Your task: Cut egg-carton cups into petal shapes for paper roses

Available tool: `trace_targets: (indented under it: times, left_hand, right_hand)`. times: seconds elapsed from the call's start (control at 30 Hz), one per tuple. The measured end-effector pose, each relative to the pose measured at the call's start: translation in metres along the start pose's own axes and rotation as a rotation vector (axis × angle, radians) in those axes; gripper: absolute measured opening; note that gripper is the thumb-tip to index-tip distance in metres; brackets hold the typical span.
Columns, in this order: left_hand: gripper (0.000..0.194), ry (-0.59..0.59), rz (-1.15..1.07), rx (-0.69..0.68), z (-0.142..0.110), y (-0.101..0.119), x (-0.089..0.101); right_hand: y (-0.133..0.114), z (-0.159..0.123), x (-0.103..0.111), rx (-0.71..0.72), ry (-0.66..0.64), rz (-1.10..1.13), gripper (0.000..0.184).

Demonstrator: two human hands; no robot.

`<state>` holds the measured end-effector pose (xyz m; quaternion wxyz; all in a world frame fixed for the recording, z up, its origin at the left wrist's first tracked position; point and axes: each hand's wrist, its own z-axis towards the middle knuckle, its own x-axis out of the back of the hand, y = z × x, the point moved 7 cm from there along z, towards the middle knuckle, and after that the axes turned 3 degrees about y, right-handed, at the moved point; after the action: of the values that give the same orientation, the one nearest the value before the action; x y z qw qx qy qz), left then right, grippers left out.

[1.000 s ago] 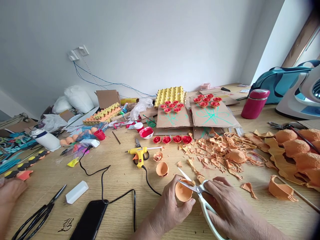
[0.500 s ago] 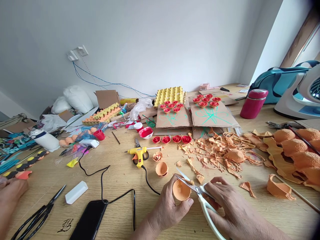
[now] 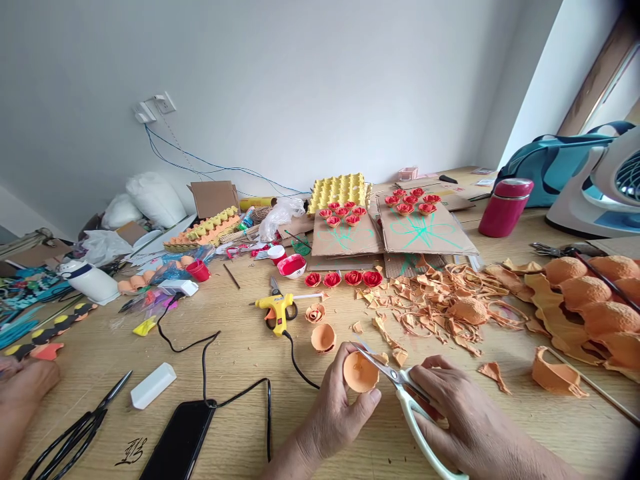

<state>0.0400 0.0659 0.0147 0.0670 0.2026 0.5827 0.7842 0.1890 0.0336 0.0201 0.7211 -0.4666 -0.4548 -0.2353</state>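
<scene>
Head cam: the orange cup [image 3: 361, 373] is held over the near part of the table [image 3: 233, 430], its open side tipped toward the camera. It's gripped by the left hand [image 3: 336, 408] around the outer wall, thumb at the lower right, index finger up along the far left. Scissors [image 3: 397, 377] are gripped by the right hand [image 3: 456, 403] through the pale handles, blades at the cup's upper right rim. Whether any of the rim is caught between them can't really be made out.

Handling-wise, pretty much no weight should be expected. It looks like dry molded pulp, kinda stiff but easily dented, and a bit rough, so slipping shouldn't be much of a worry. The thin rim is probably the weak spot; ragged edges can be seen on the scraps [image 3: 423, 300] nearby. Best held low around the rounded wall, opposite the blades, with fingertips kept clear. If it's squeezed hard, it'll likely be creased or torn.
</scene>
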Motion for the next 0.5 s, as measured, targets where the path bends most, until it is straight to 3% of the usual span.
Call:
trace_targets:
  times: [0.2, 0.5]
  left_hand:
    - [0.032, -0.033, 0.092, -0.046, 0.001, 0.006, -0.002]
    - [0.033, -0.126, 0.026, -0.057, -0.001, 0.007, -0.011]
  right_hand:
    - [0.006, 0.001, -0.006, 0.030, 0.041, 0.006, 0.017]
    - [0.006, 0.000, -0.004, 0.051, 0.070, 0.028, 0.013]
